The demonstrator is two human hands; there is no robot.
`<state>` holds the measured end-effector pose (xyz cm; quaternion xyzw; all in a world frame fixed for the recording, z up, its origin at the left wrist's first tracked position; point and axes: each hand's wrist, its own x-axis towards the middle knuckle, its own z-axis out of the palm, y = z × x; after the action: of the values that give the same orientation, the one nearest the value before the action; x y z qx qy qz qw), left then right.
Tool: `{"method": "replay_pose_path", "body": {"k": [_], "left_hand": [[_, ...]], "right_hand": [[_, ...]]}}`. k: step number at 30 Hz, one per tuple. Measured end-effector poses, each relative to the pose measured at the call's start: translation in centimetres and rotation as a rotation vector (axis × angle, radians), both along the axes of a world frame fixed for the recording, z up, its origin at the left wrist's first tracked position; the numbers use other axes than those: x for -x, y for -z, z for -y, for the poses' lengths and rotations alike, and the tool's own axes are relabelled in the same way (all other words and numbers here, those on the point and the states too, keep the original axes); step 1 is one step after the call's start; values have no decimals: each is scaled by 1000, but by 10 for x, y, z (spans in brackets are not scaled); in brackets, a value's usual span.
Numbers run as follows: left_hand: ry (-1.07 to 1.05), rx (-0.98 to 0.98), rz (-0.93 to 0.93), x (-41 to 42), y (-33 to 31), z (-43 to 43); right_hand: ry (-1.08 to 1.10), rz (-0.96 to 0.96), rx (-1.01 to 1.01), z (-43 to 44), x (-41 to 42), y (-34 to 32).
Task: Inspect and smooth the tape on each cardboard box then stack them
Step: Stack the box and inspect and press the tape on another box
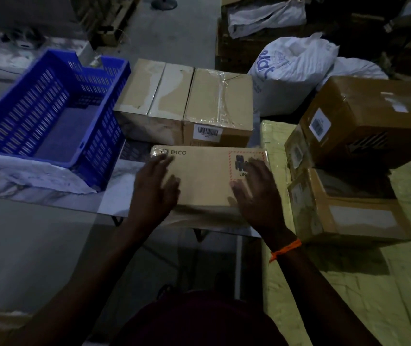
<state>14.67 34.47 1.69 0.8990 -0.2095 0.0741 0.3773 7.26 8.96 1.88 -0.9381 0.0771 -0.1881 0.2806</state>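
Both hands lie flat on the top of a flat brown cardboard box printed with "PICO" and a red-bordered battery label [204,176], which sits at the near edge of the pale marble-patterned surface [114,193], straight in front of the person. The left hand [155,189] rests palm down on the box's left part with fingers spread, and the right hand [255,188], with an orange thread band at its wrist [285,249], presses palm down on the right part, covering some of the label; neither grip is clenched around anything, both being released and open against the cardboard. This reads as the smoothing and inspecting step on this box, not yet the stacking. Just behind it stand a pale cardboard box with torn paper patches [154,96] and, touching its right side, a tan cardboard box sealed with wrinkled clear tape and a barcode sticker [220,106]. To the right, on a yellow-green wrapped bale [349,283], brown taped boxes are already piled [359,171], the top one tilted. A blue slotted plastic crate [49,116] sits at the left. The next move probably calls for sliding the palms along the seams, then closing both hands on the box's ends to lift it across to the pile.
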Motion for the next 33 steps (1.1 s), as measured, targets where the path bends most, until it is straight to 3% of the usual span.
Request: {"method": "replay_pose_path", "body": {"k": [3,7,17,26,33], "left_hand": [[191,-324,-32,-6,-7,25],[189,-540,-16,-10,1,41],[201,-575,-61,-2,3,40],[243,-551,30,40,21,11],[245,-547,-5,35,21,16]], "right_hand": [[-93,-246,162,-19,-19,-4],[-101,-327,296,-23,-28,4],[-116,-352,285,-24,-21,7],[-156,-198,429,-15,36,23],[-139,-198,401,-15,30,23]]}}
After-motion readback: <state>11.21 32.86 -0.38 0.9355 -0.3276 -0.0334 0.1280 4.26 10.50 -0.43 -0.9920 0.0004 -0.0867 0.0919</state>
